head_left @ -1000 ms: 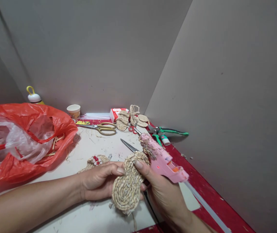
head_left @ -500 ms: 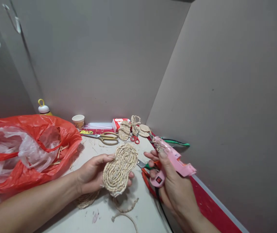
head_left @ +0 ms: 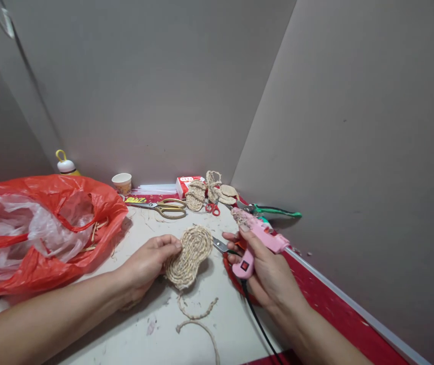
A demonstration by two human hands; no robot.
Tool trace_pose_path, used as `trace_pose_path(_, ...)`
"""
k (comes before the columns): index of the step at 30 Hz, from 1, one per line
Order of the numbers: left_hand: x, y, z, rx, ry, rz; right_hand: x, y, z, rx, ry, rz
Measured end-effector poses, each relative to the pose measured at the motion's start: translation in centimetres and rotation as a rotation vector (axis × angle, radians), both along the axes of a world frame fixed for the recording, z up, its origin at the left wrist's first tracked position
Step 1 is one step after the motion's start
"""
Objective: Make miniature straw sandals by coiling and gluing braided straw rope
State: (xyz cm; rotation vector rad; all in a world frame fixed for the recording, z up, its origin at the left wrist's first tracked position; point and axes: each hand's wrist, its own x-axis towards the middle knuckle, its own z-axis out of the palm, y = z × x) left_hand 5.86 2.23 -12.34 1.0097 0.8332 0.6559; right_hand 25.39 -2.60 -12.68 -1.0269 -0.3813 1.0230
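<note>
My left hand [head_left: 146, 263] is closed on a woven straw sole [head_left: 189, 256] shaped like a small sandal bottom, held tilted just above the white table [head_left: 171, 329]. My right hand [head_left: 264, 271] grips a pink glue gun [head_left: 257, 238], its straw-crusted nozzle pointing up and away to the left. The gun's black cord [head_left: 258, 324] runs down toward me. A braided straw cord [head_left: 197, 319] lies on the table below the sole.
A red plastic bag [head_left: 38, 228] with clear plastic inside fills the left. Gold scissors [head_left: 164, 208], a paper cup [head_left: 121, 182], a red box [head_left: 188, 182], small straw sandals [head_left: 209, 192], red-handled scissors [head_left: 232, 263], green pruners [head_left: 274, 210] lie near the grey walls.
The sole has come away from my right hand and now rests lower in my left hand alone. The glue gun has drawn back to the right.
</note>
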Motion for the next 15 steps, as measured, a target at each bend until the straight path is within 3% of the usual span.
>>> trace_pose_path(5, -2.7, 1.8, 1.4, 0.099, 0.109, 0.163, 0.0, -0.2, -0.1, -0.031, 0.006, 0.028)
trace_pose_path(8, -3.8, 1.6, 1.7, 0.085, 0.123, 0.176, -0.2, -0.4, -0.3, -0.052, -0.020, 0.040)
trace_pose_path(15, -3.2, -1.2, -1.1, 0.003, 0.175, 0.083, -0.3, -1.0, -0.6, -0.150, -0.112, 0.175)
